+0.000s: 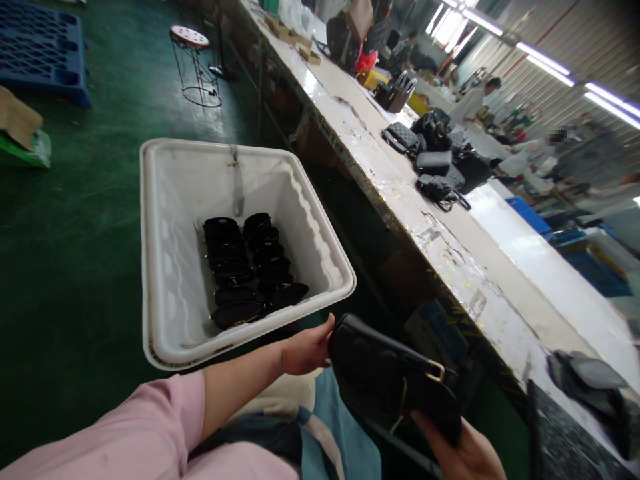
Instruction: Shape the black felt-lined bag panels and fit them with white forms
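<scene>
Between my two hands I hold a black handbag (pixel 380 363) with a gold-coloured buckle and a zip pull, tilted in front of my lap. My left hand (pixel 307 348) grips its left end, the thumb along the edge and the other fingers partly hidden. At the lower right end, my right hand (pixel 457 447) is closed on the bag with the thumb on the near side. Just beyond my left arm stands a white plastic bin (pixel 170 267). Inside it, several black bags (pixel 233 273) are packed upright in two rows.
A long worktable (pixel 350 143) runs diagonally along the right, with a pile of black bags (pixel 435 160) on it and more dark bags (pixel 595 387) at its near end. A stool (pixel 190 37) and blue pallet (pixel 40 47) stand on the green floor. Other people work beyond the table.
</scene>
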Demonstrator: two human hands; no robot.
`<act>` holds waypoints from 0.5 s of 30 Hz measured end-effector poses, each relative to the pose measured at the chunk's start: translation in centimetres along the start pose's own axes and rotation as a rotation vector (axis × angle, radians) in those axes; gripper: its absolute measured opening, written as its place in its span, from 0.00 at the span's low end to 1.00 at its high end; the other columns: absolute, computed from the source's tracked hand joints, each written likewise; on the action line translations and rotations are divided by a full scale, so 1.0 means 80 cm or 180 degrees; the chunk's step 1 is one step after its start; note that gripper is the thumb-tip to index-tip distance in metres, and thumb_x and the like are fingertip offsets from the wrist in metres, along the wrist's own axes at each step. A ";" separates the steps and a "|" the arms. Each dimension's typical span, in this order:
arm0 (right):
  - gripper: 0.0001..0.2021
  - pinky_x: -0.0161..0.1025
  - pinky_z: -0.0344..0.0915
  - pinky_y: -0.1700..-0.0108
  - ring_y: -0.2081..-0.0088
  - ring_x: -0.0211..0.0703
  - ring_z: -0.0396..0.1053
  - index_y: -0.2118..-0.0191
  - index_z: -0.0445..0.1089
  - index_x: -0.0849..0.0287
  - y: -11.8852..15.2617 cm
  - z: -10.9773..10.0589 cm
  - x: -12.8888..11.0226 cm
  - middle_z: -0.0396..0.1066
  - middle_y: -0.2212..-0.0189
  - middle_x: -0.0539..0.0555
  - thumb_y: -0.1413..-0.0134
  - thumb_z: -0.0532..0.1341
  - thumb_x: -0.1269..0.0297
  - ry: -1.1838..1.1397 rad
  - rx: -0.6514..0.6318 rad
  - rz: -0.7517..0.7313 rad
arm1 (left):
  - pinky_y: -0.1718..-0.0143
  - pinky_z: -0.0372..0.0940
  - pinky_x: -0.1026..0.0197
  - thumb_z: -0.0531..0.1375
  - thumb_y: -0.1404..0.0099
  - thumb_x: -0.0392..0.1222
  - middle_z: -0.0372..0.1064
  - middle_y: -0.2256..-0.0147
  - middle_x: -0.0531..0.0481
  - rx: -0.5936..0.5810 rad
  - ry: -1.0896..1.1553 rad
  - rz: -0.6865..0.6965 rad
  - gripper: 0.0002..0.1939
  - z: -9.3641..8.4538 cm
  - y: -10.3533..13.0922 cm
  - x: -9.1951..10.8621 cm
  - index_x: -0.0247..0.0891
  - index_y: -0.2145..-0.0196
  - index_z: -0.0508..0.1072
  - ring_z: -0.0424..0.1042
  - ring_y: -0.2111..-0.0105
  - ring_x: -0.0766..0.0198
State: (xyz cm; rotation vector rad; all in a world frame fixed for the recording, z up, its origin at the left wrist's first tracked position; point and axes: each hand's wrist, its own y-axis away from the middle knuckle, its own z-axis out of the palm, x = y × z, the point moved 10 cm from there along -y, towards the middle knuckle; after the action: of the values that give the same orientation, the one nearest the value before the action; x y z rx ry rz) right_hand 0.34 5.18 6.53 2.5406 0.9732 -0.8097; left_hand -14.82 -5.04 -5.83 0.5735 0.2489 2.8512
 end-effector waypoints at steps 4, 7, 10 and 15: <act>0.24 0.40 0.74 0.67 0.67 0.51 0.75 0.55 0.72 0.58 0.009 0.011 0.049 0.77 0.67 0.54 0.59 0.68 0.52 -0.1775 0.0173 0.1450 | 0.40 0.45 0.51 0.45 0.33 0.60 0.66 0.46 0.51 0.0108 -0.0521 0.0665 0.26 0.029 0.017 0.026 0.49 0.44 0.65 0.57 0.41 0.56; 0.29 0.45 0.74 0.65 0.63 0.55 0.75 0.48 0.68 0.56 0.010 0.033 0.050 0.77 0.63 0.55 0.59 0.69 0.56 -0.2616 0.0012 0.1677 | 0.39 0.44 0.53 0.54 0.34 0.51 0.61 0.42 0.49 0.0003 -0.0567 0.1060 0.24 0.051 0.026 0.041 0.45 0.41 0.62 0.55 0.40 0.55; 0.29 0.48 0.74 0.62 0.59 0.57 0.74 0.48 0.67 0.56 0.009 0.035 0.051 0.76 0.61 0.56 0.59 0.70 0.58 -0.2828 0.0113 0.1710 | 0.38 0.44 0.53 0.60 0.37 0.44 0.60 0.42 0.48 0.0078 -0.0597 0.1273 0.27 0.056 0.030 0.049 0.42 0.41 0.62 0.56 0.40 0.54; 0.25 0.48 0.75 0.64 0.60 0.57 0.75 0.51 0.70 0.53 0.008 0.037 0.047 0.77 0.61 0.54 0.59 0.69 0.55 -0.2717 0.0021 0.1702 | 0.38 0.46 0.50 0.61 0.39 0.45 0.66 0.46 0.46 0.0481 -0.0754 0.1274 0.25 0.050 0.030 0.050 0.40 0.45 0.67 0.59 0.42 0.51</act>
State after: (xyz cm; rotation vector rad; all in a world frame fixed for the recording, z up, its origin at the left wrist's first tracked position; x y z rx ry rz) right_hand 1.92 5.28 2.02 1.9440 0.0197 -1.4867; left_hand -17.27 -5.90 -0.28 1.0947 0.3440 3.1155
